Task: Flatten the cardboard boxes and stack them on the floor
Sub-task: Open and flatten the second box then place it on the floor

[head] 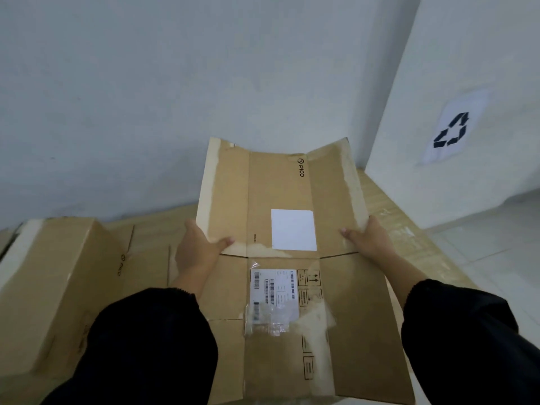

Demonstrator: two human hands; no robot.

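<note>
A flattened brown cardboard box (280, 188) with a PICO logo, a white sticker and a shipping label is held out in front of me, its far flaps tilting upward. My left hand (197, 249) grips its left edge, thumb on top. My right hand (369, 238) grips the right edge the same way. A second cardboard box (55, 282), unflattened, stands at the left on the floor. More flat cardboard (146, 252) lies beneath, between that box and the held one.
A white wall rises straight ahead, meeting the floor just beyond the cardboard. A white pillar or wall panel with a recycling-symbol sheet (453, 130) stands at the right. Pale tiled floor (496, 247) shows at the right.
</note>
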